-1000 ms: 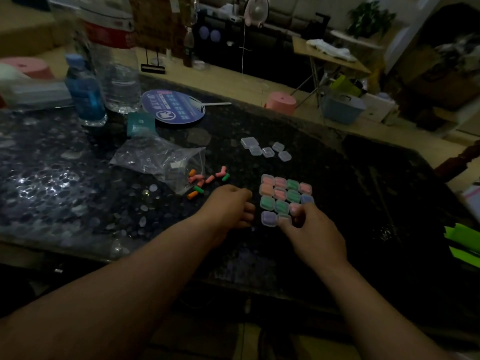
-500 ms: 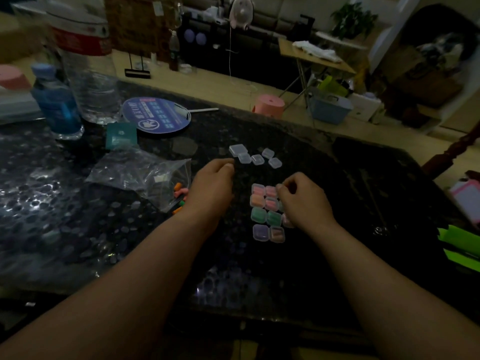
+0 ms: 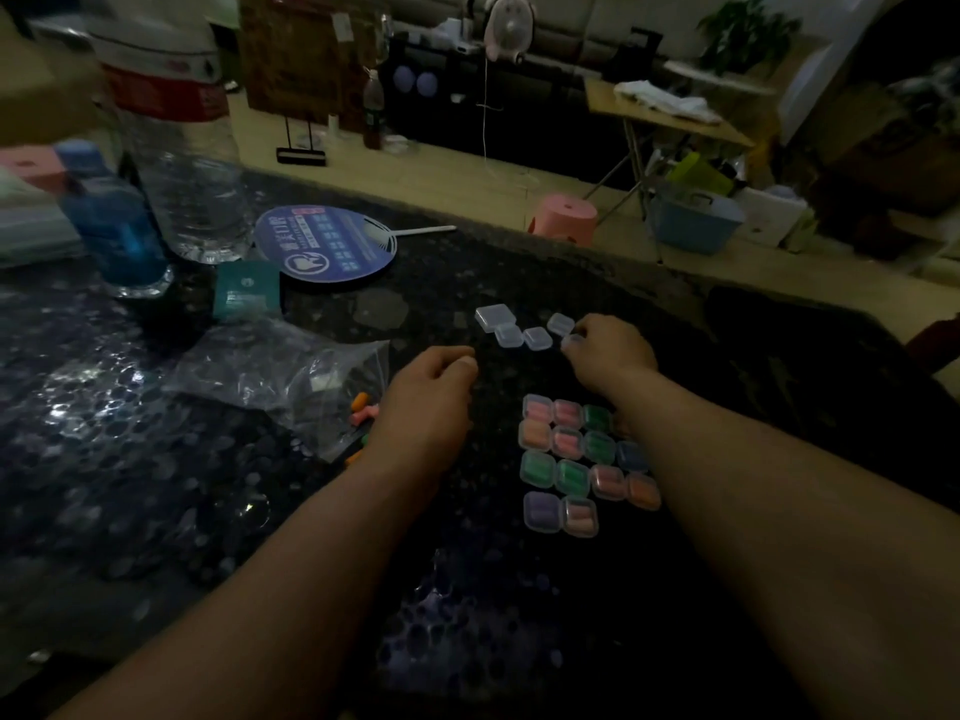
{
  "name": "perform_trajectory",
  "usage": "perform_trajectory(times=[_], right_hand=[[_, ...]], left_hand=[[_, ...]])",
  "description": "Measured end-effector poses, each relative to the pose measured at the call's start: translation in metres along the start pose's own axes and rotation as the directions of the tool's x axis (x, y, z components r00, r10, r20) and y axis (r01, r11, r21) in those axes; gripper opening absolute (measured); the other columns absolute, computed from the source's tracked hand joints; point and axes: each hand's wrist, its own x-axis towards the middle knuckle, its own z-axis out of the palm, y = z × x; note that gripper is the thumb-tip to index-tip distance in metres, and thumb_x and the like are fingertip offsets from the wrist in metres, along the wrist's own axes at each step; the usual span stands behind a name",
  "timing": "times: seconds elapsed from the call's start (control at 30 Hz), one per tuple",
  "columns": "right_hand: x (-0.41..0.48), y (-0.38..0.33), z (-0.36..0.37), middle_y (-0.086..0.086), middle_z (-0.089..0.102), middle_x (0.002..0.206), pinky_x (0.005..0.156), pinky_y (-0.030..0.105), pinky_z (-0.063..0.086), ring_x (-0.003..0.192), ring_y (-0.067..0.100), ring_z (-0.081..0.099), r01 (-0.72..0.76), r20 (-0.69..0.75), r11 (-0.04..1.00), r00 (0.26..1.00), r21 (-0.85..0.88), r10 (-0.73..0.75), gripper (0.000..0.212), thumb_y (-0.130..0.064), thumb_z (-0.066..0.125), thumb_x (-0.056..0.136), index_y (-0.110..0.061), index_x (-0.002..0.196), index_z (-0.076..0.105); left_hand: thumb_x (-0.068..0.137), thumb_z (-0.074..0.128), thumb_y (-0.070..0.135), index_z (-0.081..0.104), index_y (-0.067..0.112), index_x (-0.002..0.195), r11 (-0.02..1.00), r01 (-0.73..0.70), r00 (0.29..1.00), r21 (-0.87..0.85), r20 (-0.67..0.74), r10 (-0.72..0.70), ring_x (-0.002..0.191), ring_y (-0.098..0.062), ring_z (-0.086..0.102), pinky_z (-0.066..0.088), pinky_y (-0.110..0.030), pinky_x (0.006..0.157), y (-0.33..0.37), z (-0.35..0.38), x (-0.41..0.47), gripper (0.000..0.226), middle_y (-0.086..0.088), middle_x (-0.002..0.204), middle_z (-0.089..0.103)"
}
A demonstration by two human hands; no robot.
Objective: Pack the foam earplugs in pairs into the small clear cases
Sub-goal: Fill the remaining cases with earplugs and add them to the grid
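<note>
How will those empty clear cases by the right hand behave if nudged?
Probably very light: small, thin clear plastic. The empty clear cases may skid on the glossy table if pushed. Flat and square, so unlikely to roll.

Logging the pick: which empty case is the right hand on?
The rightmost empty case; the right hand pinches it at its fingertips. The other four lie left of it, untouched.

Closed filled cases (image 3: 566, 443) in a tight grid on the table (image 3: 457, 517), pink, orange, green and purple pairs inside; just beyond, four empty clear cases (image 3: 537, 338) lying flat, a fifth empty case (image 3: 570, 341) pinched by the right hand (image 3: 613, 350); loose earplugs (image 3: 363, 415) scattered left.
</note>
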Motion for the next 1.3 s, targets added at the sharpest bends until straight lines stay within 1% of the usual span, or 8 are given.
perform_trajectory(times=[0.17, 0.4, 0.63, 0.83, 0.93, 1.0, 1.17, 1.3], right_hand=[[0.005, -0.001, 0.007, 0.009, 0.069, 0.112, 0.073, 0.037, 0.048, 0.099, 0.034, 0.066, 0.019, -0.03, 0.998, 0.999, -0.055, -0.021, 0.016, -0.033, 0.062, 0.1, -0.022, 0.111, 0.064], [-0.005, -0.004, 0.0, 0.01, 0.065, 0.12, 0.075, 0.037, 0.047, 0.104, 0.034, 0.064, 0.065, 0.073, 0.992, 0.996, -0.105, -0.057, 0.026, -0.033, 0.065, 0.1, -0.02, 0.122, 0.06], [-0.054, -0.021, -0.054, 0.004, 0.068, 0.11, 0.076, 0.036, 0.052, 0.094, 0.026, 0.063, 0.126, 0.014, 0.979, 0.991, 0.162, -0.13, 0.015, -0.033, 0.067, 0.094, -0.027, 0.107, 0.066], [-0.18, -0.035, -0.068, 0.0, 0.071, 0.098, 0.067, 0.031, 0.058, 0.082, 0.017, 0.069, 0.011, 0.151, 0.797, 0.98, 0.604, -0.128, 0.011, -0.023, 0.07, 0.094, -0.03, 0.103, 0.067], [-0.228, -0.035, -0.054, 0.0, 0.074, 0.099, 0.082, 0.045, 0.065, 0.09, 0.02, 0.074, -0.119, 0.281, 0.71, 0.953, 0.694, -0.115, 0.01, -0.024, 0.072, 0.094, -0.031, 0.101, 0.069], [-0.247, -0.04, -0.045, 0.007, 0.076, 0.101, 0.08, 0.043, 0.066, 0.09, 0.024, 0.076, -0.203, 0.353, 0.63, 0.928, 0.75, -0.12, 0.008, -0.021, 0.07, 0.096, -0.024, 0.103, 0.071], [-0.269, -0.05, -0.036, 0.016, 0.077, 0.105, 0.069, 0.035, 0.062, 0.085, 0.026, 0.076, -0.325, 0.43, 0.49, 0.895, 0.809, -0.116, 0.009, -0.018, 0.071, 0.099, -0.015, 0.108, 0.071], [-0.267, -0.057, -0.028, 0.017, 0.078, 0.103, 0.07, 0.035, 0.062, 0.08, 0.023, 0.076, -0.356, 0.469, 0.467, 0.871, 0.809, -0.149, 0.008, -0.016, 0.069, 0.1, -0.011, 0.105, 0.073]], left_hand=[[0.102, 0.055, 0.029, 0.068, 0.026, 0.109, 0.999, 0.037, 0.999, -0.014, 0.021, -0.036, 0.093, -0.025, 0.068, 0.059, -0.049, 0.087, -0.005, 0.006, -0.004, 0.015, -0.008, 0.1, 0.07], [0.1, 0.057, 0.027, 0.065, 0.023, 0.104, 0.998, 0.061, 0.996, 0.009, 0.064, -0.061, 0.098, -0.029, 0.07, 0.058, -0.052, 0.089, -0.005, 0.005, -0.008, 0.01, -0.007, 0.105, 0.068], [0.097, 0.06, 0.026, 0.065, 0.018, 0.104, 0.998, 0.043, 0.992, 0.043, 0.113, -0.048, 0.094, -0.031, 0.073, 0.06, -0.053, 0.087, -0.001, -0.006, -0.02, 0.012, -0.011, 0.104, 0.072], [0.092, 0.072, 0.018, 0.063, 0.015, 0.107, 0.988, -0.001, 0.98, 0.152, 0.198, -0.029, 0.088, -0.033, 0.074, 0.062, -0.054, 0.082, 0.002, -0.022, -0.057, 0.018, -0.016, 0.094, 0.073], [0.094, 0.071, 0.011, 0.061, 0.016, 0.118, 0.985, 0.013, 0.933, 0.171, 0.353, -0.074, 0.091, -0.032, 0.075, 0.062, -0.052, 0.084, -0.004, -0.034, -0.078, 0.026, -0.017, 0.096, 0.074], [0.096, 0.069, 0.011, 0.062, 0.016, 0.122, 0.987, 0.058, 0.898, 0.151, 0.425, -0.118, 0.096, -0.031, 0.075, 0.062, -0.048, 0.086, -0.009, -0.047, -0.089, 0.027, -0.017, 0.102, 0.076], [0.096, 0.068, 0.011, 0.066, 0.013, 0.119, 0.979, 0.062, 0.887, 0.192, 0.439, -0.142, 0.09, -0.026, 0.074, 0.062, -0.039, 0.081, -0.012, -0.07, -0.099, 0.023, -0.021, 0.104, 0.075], [0.095, 0.069, 0.012, 0.065, 0.01, 0.117, 0.967, 0.055, 0.886, 0.251, 0.434, -0.163, 0.087, -0.026, 0.072, 0.062, -0.035, 0.075, -0.012, -0.079, -0.093, 0.022, -0.026, 0.106, 0.072]])
